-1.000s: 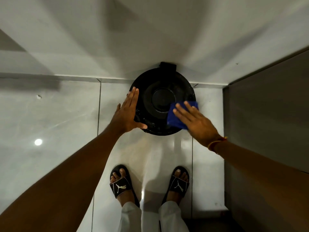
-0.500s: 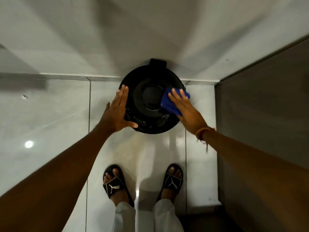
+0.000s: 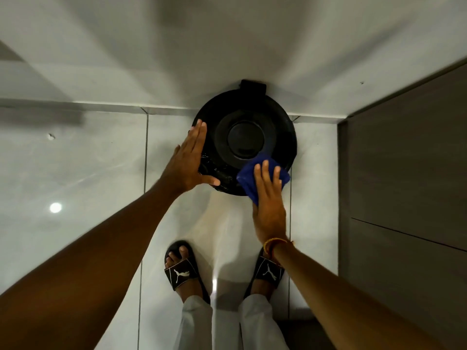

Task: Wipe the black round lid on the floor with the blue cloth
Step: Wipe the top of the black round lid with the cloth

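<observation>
The black round lid [image 3: 246, 116] lies on the pale tiled floor against the wall, with a raised centre disc and a small tab at its far edge. My left hand [image 3: 188, 162] rests flat against the lid's left rim, fingers straight and thumb along the near edge. My right hand [image 3: 269, 198] presses the folded blue cloth [image 3: 249, 176] onto the lid's near right rim, fingers spread over the cloth. Wet specks glint on the lid's near left part.
The white wall [image 3: 227, 46] stands right behind the lid. A dark panel or cabinet side [image 3: 404, 173] runs along the right. My two feet in black sandals [image 3: 180, 270] stand on the floor tiles [image 3: 101, 160] just below the lid.
My right hand has slid the blue cloth from the lid's right side down to its near right rim. My left hand stays on the left rim.
</observation>
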The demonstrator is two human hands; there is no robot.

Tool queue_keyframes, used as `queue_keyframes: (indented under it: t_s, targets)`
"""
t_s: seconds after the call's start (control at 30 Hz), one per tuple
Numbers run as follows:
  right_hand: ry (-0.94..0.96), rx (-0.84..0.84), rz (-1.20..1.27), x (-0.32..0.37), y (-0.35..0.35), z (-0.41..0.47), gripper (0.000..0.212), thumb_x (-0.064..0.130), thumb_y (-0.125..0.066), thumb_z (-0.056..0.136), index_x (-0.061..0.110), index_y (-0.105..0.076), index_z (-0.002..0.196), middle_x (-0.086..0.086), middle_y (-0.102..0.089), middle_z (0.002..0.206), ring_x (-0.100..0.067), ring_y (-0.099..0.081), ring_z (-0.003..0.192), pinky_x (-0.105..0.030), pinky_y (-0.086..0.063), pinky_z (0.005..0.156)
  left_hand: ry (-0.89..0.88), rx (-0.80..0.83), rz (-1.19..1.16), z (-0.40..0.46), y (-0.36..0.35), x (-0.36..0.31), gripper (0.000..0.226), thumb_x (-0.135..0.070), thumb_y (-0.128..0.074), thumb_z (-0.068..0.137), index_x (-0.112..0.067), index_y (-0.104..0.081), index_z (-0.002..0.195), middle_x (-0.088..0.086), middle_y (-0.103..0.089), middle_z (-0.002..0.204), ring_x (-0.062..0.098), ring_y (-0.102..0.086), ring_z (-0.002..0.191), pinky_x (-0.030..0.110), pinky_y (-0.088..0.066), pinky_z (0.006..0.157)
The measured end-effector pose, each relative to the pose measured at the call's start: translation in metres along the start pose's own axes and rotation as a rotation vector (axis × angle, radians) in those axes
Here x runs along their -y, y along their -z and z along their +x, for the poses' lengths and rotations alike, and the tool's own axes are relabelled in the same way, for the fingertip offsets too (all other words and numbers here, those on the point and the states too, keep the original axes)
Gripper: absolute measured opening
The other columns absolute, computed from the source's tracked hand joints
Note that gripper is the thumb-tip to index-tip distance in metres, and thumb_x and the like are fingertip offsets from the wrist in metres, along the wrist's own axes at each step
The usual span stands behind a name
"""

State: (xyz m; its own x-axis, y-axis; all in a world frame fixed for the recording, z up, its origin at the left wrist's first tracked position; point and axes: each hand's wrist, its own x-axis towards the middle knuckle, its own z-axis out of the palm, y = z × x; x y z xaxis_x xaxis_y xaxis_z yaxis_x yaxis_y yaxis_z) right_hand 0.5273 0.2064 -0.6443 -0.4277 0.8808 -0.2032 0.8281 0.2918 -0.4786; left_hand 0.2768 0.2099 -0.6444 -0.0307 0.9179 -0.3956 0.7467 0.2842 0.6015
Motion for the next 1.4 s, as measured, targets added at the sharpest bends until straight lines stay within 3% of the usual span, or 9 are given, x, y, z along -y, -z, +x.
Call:
queue_keyframes:
  t_s: [0.17,0.33,0.6,0.87,1.0,1.1,1.23,1.33,1.4]
  targets:
    - [0.428,0.142,-0.278,0.038,-0.037,-0.014,0.091,0.001,-0.07,0.081,0.018,-0.022,0.157,-0.005,-0.021,0.166,-0.035,-0.014,0.153,-0.052,-0.012,0.121,-0.112,0.095,-0.036,0.007,0.015,0.025,0.125,-0.025,-0.084,0.075,-0.012,0.006,0.16,0.005,0.011,0.17,0.023,0.005,0.157,0.047,-0.017,0.127]
    - [0.692,0.201,-0.499,0.051,-0.036,0.028,0.074,0.004,-0.047,0.091,0.013,-0.017,0.158,-0.006,-0.014,0.168,-0.03,-0.011,0.154,-0.044,-0.006,0.124,-0.058,0.22,-0.167,0.013,0.046,0.038,0.116,0.029,-0.049,0.072,-0.032,-0.003,0.16,-0.005,-0.005,0.17,0.012,-0.008,0.156,0.035,-0.019,0.125]
    - [0.683,0.205,-0.557,0.079,-0.016,0.088,0.076,0.018,-0.066,0.093,0.012,-0.024,0.156,-0.009,-0.022,0.166,-0.034,-0.015,0.153,-0.049,-0.014,0.125,-0.05,0.316,-0.098,0.025,0.075,0.032,0.098,0.026,-0.047,0.083,-0.023,-0.012,0.16,0.003,-0.015,0.169,0.025,-0.021,0.155,0.034,-0.03,0.118]
    - [0.911,0.342,-0.64,-0.018,0.037,0.03,0.081,0.003,-0.067,0.085,0.011,-0.028,0.156,-0.007,-0.026,0.164,-0.033,-0.021,0.152,-0.047,-0.021,0.122,0.012,0.307,-0.041,0.007,0.052,0.01,0.106,0.016,-0.054,0.082,-0.029,0.002,0.16,-0.003,0.002,0.17,0.03,-0.031,0.151,0.042,-0.029,0.122]
    - [0.654,0.298,-0.532,-0.042,0.075,0.036,0.081,-0.002,-0.072,0.081,0.009,-0.036,0.152,-0.011,-0.034,0.16,-0.036,-0.029,0.148,-0.049,-0.032,0.119,0.045,0.288,0.001,0.006,0.044,0.005,0.108,0.013,-0.056,0.084,-0.03,0.008,0.159,-0.006,0.007,0.169,0.034,-0.027,0.151,0.056,-0.022,0.123]
    - [0.321,0.27,-0.318,-0.03,0.088,0.066,0.075,-0.005,-0.06,0.092,0.013,-0.026,0.156,-0.008,-0.023,0.165,-0.033,-0.015,0.153,-0.049,-0.037,0.118,0.057,0.279,-0.086,0.004,0.043,0.004,0.103,0.016,-0.053,0.086,-0.026,0.005,0.16,-0.003,0.007,0.17,0.031,-0.016,0.155,0.049,-0.023,0.124]
    - [0.299,0.258,-0.228,0.017,0.07,0.116,0.07,0.0,-0.053,0.096,0.018,-0.024,0.157,-0.001,-0.016,0.167,-0.028,-0.008,0.155,-0.047,-0.022,0.125,0.086,0.227,-0.188,0.006,0.046,-0.003,0.09,0.016,-0.046,0.089,-0.02,-0.005,0.161,0.006,-0.009,0.17,0.029,-0.018,0.155,0.038,-0.023,0.123]
    - [0.49,0.27,-0.358,0.057,0.035,0.119,0.071,0.007,-0.054,0.097,0.016,-0.021,0.158,-0.003,-0.015,0.168,-0.032,-0.007,0.155,-0.047,-0.017,0.126,0.136,0.192,-0.187,0.01,0.049,-0.006,0.077,0.012,-0.044,0.09,-0.016,-0.016,0.156,0.02,-0.049,0.147,0.036,-0.053,0.132,0.035,-0.046,0.1]
    - [0.531,0.232,-0.474,0.065,0.02,0.109,0.07,0.017,-0.057,0.098,0.012,-0.02,0.157,-0.008,-0.017,0.167,-0.037,-0.008,0.154,-0.048,-0.014,0.126,0.142,0.196,-0.183,0.012,0.051,-0.005,0.07,0.012,-0.045,0.09,-0.016,-0.021,0.15,0.022,-0.058,0.132,0.035,-0.062,0.116,0.036,-0.052,0.091]
